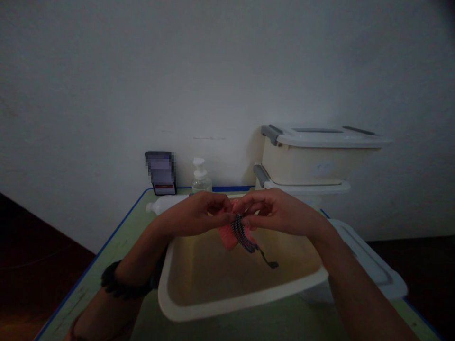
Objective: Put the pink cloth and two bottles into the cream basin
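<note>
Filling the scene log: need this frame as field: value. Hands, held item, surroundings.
left hand: left hand, fingers pinching pink cloth
right hand: right hand, fingertips at cloth and striped band
band joined to cloth: can't tell
under hands: basin on green table
basin contents: unclear, too dim
left wrist: black bracelet
back left: phone upright, pump bottle
left of basin: white bottle, lying down
back right: stacked bins
right: lidded tub
</note>
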The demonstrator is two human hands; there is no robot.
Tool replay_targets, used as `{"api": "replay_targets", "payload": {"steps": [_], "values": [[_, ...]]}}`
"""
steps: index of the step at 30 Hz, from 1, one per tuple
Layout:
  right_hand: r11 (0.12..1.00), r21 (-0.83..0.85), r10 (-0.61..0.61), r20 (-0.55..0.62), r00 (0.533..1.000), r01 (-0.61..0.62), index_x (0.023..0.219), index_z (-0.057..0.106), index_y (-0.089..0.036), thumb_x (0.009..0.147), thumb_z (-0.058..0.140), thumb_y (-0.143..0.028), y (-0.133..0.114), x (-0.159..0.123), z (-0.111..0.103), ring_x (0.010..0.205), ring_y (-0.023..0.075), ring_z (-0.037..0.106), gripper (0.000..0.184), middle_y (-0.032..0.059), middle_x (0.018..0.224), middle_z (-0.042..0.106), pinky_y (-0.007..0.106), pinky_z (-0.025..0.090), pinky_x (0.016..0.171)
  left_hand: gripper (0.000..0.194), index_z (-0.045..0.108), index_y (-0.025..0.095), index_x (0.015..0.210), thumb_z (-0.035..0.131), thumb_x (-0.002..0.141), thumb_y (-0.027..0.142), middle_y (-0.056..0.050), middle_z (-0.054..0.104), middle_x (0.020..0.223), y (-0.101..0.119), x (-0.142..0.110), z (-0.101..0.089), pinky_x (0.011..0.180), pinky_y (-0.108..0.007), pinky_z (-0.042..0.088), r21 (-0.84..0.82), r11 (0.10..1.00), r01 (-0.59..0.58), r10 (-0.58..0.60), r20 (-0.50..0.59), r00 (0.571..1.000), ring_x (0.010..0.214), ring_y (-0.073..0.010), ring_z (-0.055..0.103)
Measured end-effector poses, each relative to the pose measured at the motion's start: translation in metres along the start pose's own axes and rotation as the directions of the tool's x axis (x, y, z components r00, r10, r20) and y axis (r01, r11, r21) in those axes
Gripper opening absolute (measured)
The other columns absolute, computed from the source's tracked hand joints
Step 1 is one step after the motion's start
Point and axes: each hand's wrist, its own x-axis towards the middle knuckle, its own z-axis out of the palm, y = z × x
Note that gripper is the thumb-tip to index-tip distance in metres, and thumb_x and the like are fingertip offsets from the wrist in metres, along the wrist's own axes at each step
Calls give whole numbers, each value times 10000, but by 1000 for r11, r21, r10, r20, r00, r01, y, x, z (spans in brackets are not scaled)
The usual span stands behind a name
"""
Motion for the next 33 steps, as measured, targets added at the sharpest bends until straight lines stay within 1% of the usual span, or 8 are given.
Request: {"api": "replay_targets", "payload": {"steps": [5,12,15,19,22,25,29,33], "values": [[1000,1,-2,-22,1000,2,983,587,-174,815,558,-119,2,0,0,724,113,641,180,4,827,674,255,507,668,205,567,135,830,474,873,313,10,579,726,1,0,0,609,-209,382,-6,1000,-19,19,1,1000,662,-97,496],[1000,13,18,-26,1000,-17,952,561,-174,827,561,-193,2,2,1,716,140,633,127,17,813,654,292,519,658,188,557,138,822,470,870,298,11,584,717,-1,1,0,599,-203,385,-6,999,-37,37,-2,999,647,-95,504],[999,41,-7,-87,996,10,910,550,-183,833,526,-170,1,2,2,689,130,616,82,-2,760,628,269,506,625,191,545,145,842,462,877,313,-2,597,755,-3,1,0,633,-224,411,-21,998,-58,58,-14,998,681,-110,527],[992,-70,-116,-243,963,102,873,576,-203,820,449,-81,0,1,0,644,97,563,184,-28,743,606,226,465,590,184,534,151,831,443,871,306,-5,579,760,-3,1,-1,658,-251,432,-15,997,-81,80,-89,993,716,-134,537],[985,-131,-147,-261,954,116,816,602,-203,821,408,-66,-2,0,-1,651,93,560,237,-24,761,619,222,464,599,172,555,157,901,430,856,268,-18,596,858,0,0,-2,766,-294,438,-5,997,-79,78,-138,987,825,-163,553],[991,-61,-128,-253,959,117,805,588,-196,828,448,-124,-5,-1,0,622,94,556,159,-27,722,599,223,464,577,207,552,169,972,418,825,227,-37,602,993,2,0,-3,868,-335,413,-63,993,-102,88,-188,978,951,-194,544],[994,12,-100,-241,965,106,802,537,-189,814,561,-237,-5,-2,1,575,88,508,55,-45,668,526,214,413,510,145,542,185,822,401,818,220,-34,588,1025,2,0,-3,878,-332,400,-116,984,-137,109,-224,969,974,-200,531],[988,-135,-121,-349,929,78,757,473,-199,773,588,-165,0,0,1,520,64,399,121,-72,651,431,204,301,450,118,513,192,751,411,799,226,-38,542,1050,-4,2,-5,893,-331,391,-131,973,-189,144,-297,944,1003,-203,504]]}}
